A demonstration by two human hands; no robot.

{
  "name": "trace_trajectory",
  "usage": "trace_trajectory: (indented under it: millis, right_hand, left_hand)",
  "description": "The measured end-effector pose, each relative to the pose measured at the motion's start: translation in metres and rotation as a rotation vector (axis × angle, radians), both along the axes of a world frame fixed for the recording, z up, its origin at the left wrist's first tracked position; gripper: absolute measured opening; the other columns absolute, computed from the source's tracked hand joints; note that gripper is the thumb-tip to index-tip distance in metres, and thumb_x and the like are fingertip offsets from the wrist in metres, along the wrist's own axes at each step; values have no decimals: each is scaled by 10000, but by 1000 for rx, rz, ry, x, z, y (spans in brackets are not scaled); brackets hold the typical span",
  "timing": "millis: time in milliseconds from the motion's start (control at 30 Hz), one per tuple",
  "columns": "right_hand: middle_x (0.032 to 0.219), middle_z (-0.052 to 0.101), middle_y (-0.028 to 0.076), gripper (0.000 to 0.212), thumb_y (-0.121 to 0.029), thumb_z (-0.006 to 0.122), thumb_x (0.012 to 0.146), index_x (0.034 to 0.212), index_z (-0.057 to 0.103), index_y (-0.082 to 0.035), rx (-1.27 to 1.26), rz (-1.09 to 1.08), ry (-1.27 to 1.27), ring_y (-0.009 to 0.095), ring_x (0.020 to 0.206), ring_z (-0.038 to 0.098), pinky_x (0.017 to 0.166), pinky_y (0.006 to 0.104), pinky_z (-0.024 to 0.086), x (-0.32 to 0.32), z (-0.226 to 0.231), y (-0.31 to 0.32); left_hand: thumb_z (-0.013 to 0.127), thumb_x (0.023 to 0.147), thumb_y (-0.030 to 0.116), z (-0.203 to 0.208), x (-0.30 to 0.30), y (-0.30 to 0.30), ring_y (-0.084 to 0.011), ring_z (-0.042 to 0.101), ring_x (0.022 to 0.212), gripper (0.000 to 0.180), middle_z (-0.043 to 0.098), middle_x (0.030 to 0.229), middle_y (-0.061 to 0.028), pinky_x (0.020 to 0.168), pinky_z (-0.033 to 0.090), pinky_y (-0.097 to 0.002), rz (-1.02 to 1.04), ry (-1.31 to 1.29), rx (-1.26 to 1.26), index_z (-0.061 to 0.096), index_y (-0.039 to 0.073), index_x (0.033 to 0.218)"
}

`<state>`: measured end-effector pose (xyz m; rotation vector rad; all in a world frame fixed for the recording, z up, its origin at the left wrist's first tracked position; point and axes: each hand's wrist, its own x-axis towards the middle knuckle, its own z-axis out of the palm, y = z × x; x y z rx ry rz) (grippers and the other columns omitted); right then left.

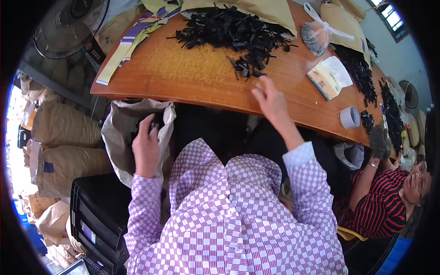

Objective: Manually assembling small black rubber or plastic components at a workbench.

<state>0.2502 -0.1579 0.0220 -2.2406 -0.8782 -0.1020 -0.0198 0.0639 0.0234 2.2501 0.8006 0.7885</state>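
A loose heap of small black strip-like pieces [224,28] lies on the wooden table, with a few strays at its near edge. My right hand [273,101] reaches over the table's front edge. Its thumb and forefinger are apart, the fingertips close to one of those strays. On the left, my left hand [145,149] is at the mouth of a pale woven sack [120,158]. Its fingers are curled round something dark that looks like a small black piece [156,122], partly hidden by the hand. The sack's inside is mostly in shadow.
Yellowish crumbs [183,64] cover part of the table [293,87]. Right of them are a tissue pack [329,78], a tape roll [350,117] and a tied plastic bag [315,38]. A gloved co-worker [382,197] sits at right. A black crate [98,211] stands at left.
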Motion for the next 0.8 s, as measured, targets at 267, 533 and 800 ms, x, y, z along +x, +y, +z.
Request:
trace_trajectory:
  millis: [267, 533, 800]
  right_hand:
    - [823, 646, 163, 357, -251, 585, 876, 1158, 482, -57, -234, 48, -171, 356, 753, 624, 670, 420, 487, 94, -10, -17]
    - [746, 565, 8, 221, -130, 546, 896, 1097, 527, -38, 51, 371, 716, 119, 607, 545, 556, 240, 436, 56, 22, -39]
    - [804, 607, 129, 337, 2, 667, 740, 1051, 548, -47, -4, 601, -230, 314, 671, 615, 557, 331, 489, -65, 47, -18]
  left_hand:
    - [590, 835, 34, 19, 18, -16, -252, 552, 1047, 414, 545, 1148, -141, 818, 468, -315, -136, 36, -114, 484, 20, 1236]
    - [425, 984, 288, 43, 67, -65, -151, 614, 781, 457, 584, 1145, -161, 627, 450, -212, -605, -90, -1327, 389, -14, 1326]
    - [430, 980, 340, 4, 72, -77, -95, 576, 684, 443, 634, 1033, -131, 606, 458, -174, -787, -253, -1884, 444, 23, 1290]
